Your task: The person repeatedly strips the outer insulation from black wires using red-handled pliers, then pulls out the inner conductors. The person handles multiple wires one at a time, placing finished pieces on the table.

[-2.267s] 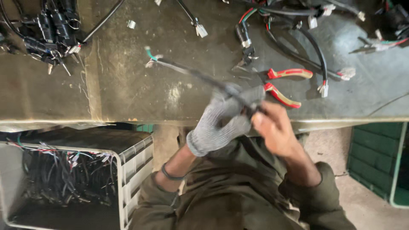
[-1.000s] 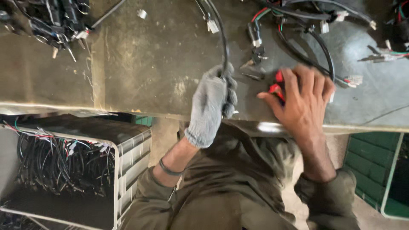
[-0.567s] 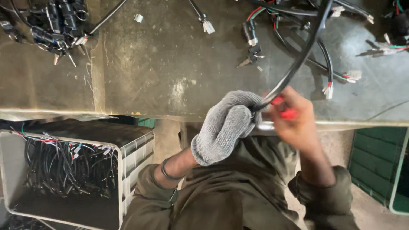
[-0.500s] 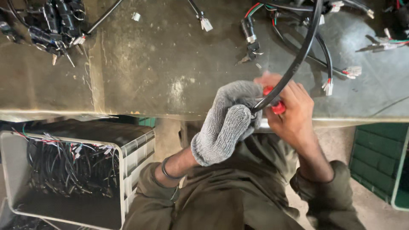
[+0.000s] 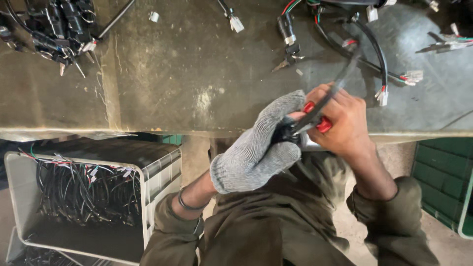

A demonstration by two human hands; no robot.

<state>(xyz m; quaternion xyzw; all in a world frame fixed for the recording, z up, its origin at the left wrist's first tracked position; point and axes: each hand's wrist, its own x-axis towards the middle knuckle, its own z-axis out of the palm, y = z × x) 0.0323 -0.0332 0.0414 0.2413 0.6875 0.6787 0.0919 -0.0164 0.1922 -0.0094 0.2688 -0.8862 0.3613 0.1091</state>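
Grey knitted glove covers the left hand (image 5: 256,150), fingers pinching a black cable (image 5: 340,81) at the worn metal surface (image 5: 197,64) edge; the bare right hand (image 5: 342,120) grips red-handled pliers (image 5: 320,120) against it.

Left hand (image 5: 256,148), in a grey knit glove, gripped the black cable (image 5: 340,81) near its end, at the bench (image 5: 197,74) edge. Bare right hand (image 5: 342,123) closed round red-handled pliers (image 5: 318,118), jaws at the cable just beside the gloved fingers. Cable arced up and away over the bench, blurred. Loose harnesses (image 5: 374,54) with white connectors lay behind the hands; a black connector pile (image 5: 54,29) sat far left. Grey crate (image 5: 84,197) of wires stood below left, green crate (image 5: 443,182) below right.
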